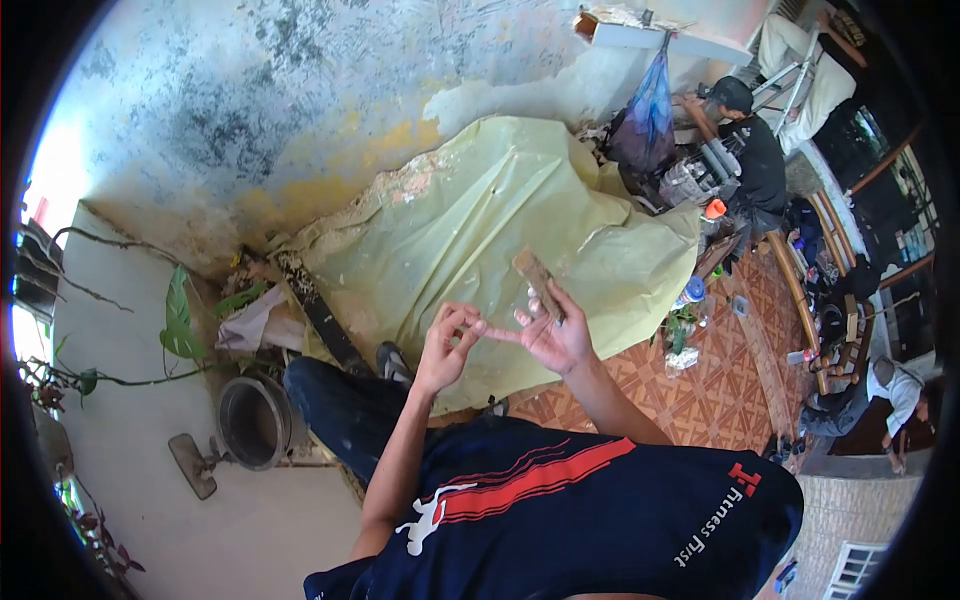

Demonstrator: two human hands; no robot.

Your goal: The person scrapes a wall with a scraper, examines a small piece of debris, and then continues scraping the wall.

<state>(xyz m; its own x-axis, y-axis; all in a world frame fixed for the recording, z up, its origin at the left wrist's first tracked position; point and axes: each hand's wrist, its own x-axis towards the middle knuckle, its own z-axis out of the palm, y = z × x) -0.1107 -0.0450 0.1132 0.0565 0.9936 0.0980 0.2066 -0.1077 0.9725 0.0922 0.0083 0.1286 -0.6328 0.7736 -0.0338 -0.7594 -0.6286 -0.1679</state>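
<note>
My left hand [450,345] is closed in a pinch, thumb and fingertips together at the tip of my right little finger. Palm up, my right hand [557,340] grips a small, flat brown block [537,278], probably wood, between thumb and palm; its other fingers are partly spread. Both hands are above a pale green plastic sheet [500,200], which is draped along the foot of the wall over things I cannot make out. My dark trouser leg [340,400] and a shoe [394,362] show beside the sheet.
The wall [250,110] is stained and peeling. At left are a round bucket [254,422], a mirror [191,466], a dark plank [322,315] and a leafy plant [179,320]. A blue bag [650,115] hangs at right, near a crouching person [755,150]; other people are farther right.
</note>
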